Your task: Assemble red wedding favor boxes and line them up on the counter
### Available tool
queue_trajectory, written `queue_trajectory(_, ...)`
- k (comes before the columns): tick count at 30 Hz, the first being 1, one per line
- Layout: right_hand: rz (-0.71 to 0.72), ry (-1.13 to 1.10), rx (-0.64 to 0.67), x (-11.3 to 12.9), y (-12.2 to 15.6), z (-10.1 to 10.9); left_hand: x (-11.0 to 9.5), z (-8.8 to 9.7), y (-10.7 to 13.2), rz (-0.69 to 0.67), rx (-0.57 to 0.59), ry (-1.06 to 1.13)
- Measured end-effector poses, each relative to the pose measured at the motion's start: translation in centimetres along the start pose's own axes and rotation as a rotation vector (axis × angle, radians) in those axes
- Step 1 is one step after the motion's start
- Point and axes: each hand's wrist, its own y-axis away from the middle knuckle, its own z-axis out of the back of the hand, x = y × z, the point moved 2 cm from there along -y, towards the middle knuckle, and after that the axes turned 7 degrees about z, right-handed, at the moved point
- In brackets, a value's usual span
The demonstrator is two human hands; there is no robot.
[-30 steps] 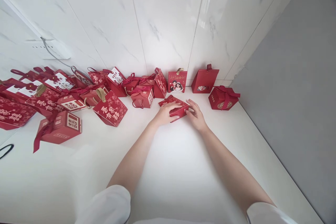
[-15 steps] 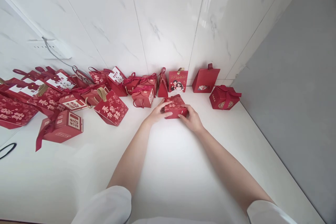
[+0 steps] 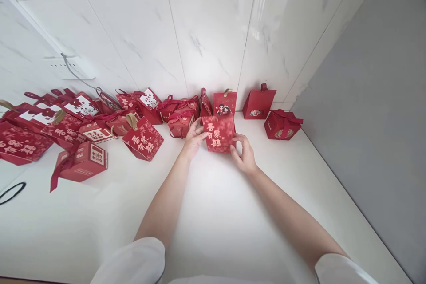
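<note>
A small red gift box (image 3: 218, 133) with pale characters on its face is held upright over the white counter (image 3: 213, 213), its printed face turned toward me. My left hand (image 3: 192, 139) grips its left edge with curled fingers. My right hand (image 3: 244, 154) pinches its lower right corner. Just behind it stands a red box with a cartoon couple (image 3: 225, 103).
Several red gift boxes line the tiled wall: a tall one (image 3: 258, 103) and a ribboned one (image 3: 282, 125) to the right, a patterned one (image 3: 143, 138) and a heap (image 3: 66, 120) to the left. A grey wall (image 3: 369, 97) bounds the right. A black cable (image 3: 11, 191) lies at far left.
The red box lay flat under both hands; it has been lifted and tipped upright so its printed face shows. Both hands shifted slightly left and back.
</note>
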Motion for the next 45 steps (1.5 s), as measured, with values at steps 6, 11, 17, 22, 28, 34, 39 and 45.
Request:
queue_trajectory(6,-0.17,-0.063,-0.131,-1.1,0.0,-0.2,0.1,0.8,0.0,-0.04,-0.033,-0.087)
queue_trajectory(11,-0.277,-0.224,0.049,-2.6,-0.5,-0.2,1.4,1.4,-0.4,-0.029,-0.048,-0.206)
queue_trajectory(17,-0.408,-0.31,0.169,-3.4,-0.5,-0.5,1.4,1.7,-0.2,0.052,-0.004,-0.21)
queue_trajectory(22,-0.257,-0.199,0.094,-1.7,-0.7,-0.1,-1.2,-0.3,0.4,-0.046,0.051,-0.278)
queue_trajectory(28,0.042,0.214,-0.001,1.6,-1.5,0.2,-4.7,-3.5,1.2,-0.275,-0.009,-0.67)
queue_trajectory(34,0.038,0.312,0.023,3.4,-3.4,0.4,-4.9,-3.7,1.5,-0.273,-0.004,-0.767)
queue_trajectory(39,0.014,0.279,0.092,4.5,-5.0,0.7,-4.8,-4.1,1.5,-0.307,0.047,-0.8)
queue_trajectory(45,0.04,0.247,0.195,5.2,-5.7,1.0,-5.3,-5.3,2.0,-0.392,0.059,-0.908)
